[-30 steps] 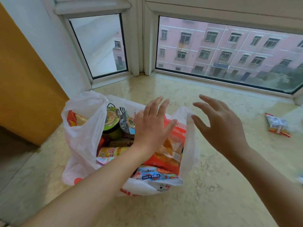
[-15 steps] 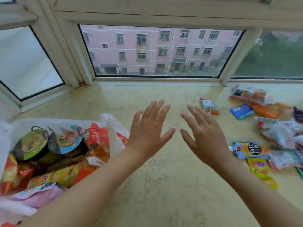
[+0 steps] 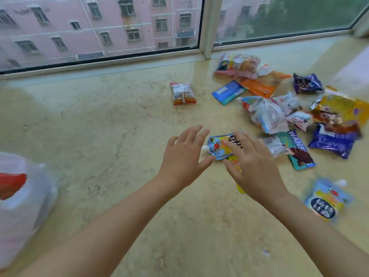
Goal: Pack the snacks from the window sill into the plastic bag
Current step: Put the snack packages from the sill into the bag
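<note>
Both hands hover over the marble window sill (image 3: 99,136) with fingers spread, holding nothing. My left hand (image 3: 182,158) is just left of a blue spouted pouch (image 3: 218,147); my right hand (image 3: 253,166) partly covers that pouch and a yellow packet (image 3: 234,163) beneath it. The white plastic bag (image 3: 22,208) with red packaging inside sits blurred at the left edge. To the right lies a scatter of several snack packets, among them a clear crumpled bag (image 3: 266,113), a teal wafer pack (image 3: 299,152) and a second blue pouch (image 3: 327,200).
A small red-and-clear packet (image 3: 182,93) lies alone toward the window. A blue card-like pack (image 3: 228,91), an orange packet (image 3: 263,84) and purple wrappers (image 3: 307,82) sit farther back. The window frame (image 3: 207,27) bounds the sill behind.
The view has swung right, away from the bag. Both open hands have moved from above the bag to the snack pile, reaching the blue pouch.
</note>
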`<act>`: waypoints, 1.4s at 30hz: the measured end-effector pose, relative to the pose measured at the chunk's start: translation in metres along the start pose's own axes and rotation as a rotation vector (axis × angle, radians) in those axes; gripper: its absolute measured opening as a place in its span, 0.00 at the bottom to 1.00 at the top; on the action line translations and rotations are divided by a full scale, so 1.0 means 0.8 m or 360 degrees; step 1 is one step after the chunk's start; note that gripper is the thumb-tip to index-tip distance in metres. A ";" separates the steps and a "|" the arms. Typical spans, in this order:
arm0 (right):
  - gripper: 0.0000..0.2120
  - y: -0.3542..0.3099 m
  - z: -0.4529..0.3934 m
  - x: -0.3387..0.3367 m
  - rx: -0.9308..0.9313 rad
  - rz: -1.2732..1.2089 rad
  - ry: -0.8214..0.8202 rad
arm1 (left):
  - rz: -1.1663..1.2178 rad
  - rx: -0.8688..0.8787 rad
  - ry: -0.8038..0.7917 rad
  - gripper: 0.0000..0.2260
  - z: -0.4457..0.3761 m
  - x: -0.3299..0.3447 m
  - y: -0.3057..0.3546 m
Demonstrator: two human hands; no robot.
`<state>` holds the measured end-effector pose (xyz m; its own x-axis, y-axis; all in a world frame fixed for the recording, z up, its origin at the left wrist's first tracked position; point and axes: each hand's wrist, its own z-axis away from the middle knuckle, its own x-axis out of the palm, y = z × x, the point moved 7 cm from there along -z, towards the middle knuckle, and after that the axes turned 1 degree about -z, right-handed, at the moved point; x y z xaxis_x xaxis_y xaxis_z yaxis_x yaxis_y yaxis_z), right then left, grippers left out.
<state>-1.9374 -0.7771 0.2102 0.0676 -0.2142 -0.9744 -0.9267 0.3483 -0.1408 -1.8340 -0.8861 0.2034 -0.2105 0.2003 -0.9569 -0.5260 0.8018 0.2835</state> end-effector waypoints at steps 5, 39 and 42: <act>0.24 0.084 0.018 0.039 0.0089 -0.0010 -0.0128 | 0.0068 -0.0115 -0.0162 0.28 -0.052 0.071 0.037; 0.09 0.194 0.027 0.083 0.1052 -0.1365 0.0032 | 0.0766 -0.0806 -0.0112 0.48 -0.104 0.152 0.024; 0.07 0.205 0.026 0.085 0.1214 -0.1601 0.0080 | 0.0958 -0.0834 -0.0094 0.53 -0.107 0.156 0.021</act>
<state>-2.0770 -0.7154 0.1174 0.5874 -0.7184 -0.3726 -0.0244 0.4445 -0.8954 -1.9396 -0.8961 0.0942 -0.5453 0.5555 -0.6278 -0.6579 0.1805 0.7312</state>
